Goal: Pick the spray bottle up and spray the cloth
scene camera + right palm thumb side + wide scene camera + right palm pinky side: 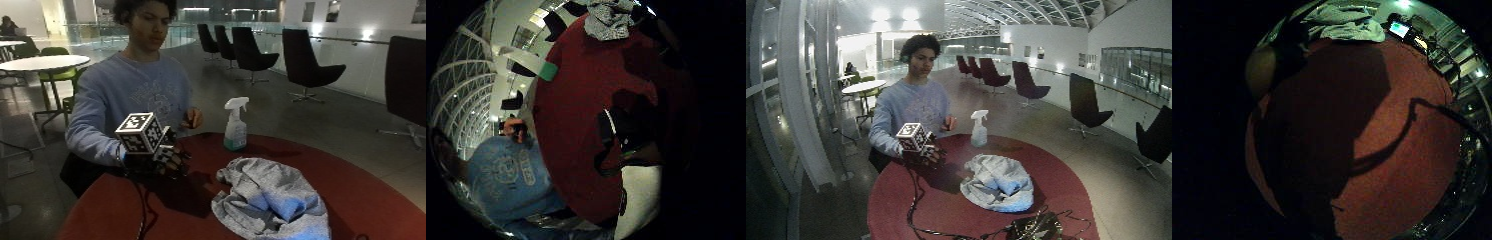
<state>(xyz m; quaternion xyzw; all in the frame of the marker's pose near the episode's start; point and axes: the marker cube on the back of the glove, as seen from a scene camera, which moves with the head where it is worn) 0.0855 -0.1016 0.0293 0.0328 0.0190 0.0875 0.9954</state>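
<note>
A white spray bottle (235, 125) with teal liquid at its base stands upright on the far side of the round red table (359, 175). The bottle (978, 129) also shows in the thumb side palm view (533, 62), at the table's rim. A crumpled grey-blue cloth (273, 200) lies in a heap on the table in front of the bottle. My gloved right hand (156, 160) is over the table's left part, to the left of both and touching neither. Its fingers (626, 130) hang relaxed and hold nothing. The cloth (1344, 22) lies well away from the palm.
The person's bare left hand (193, 118) is raised near the chest, just left of the bottle. A device with cables (1032, 227) sits at the table's near edge. Black chairs (306, 65) stand on the floor behind.
</note>
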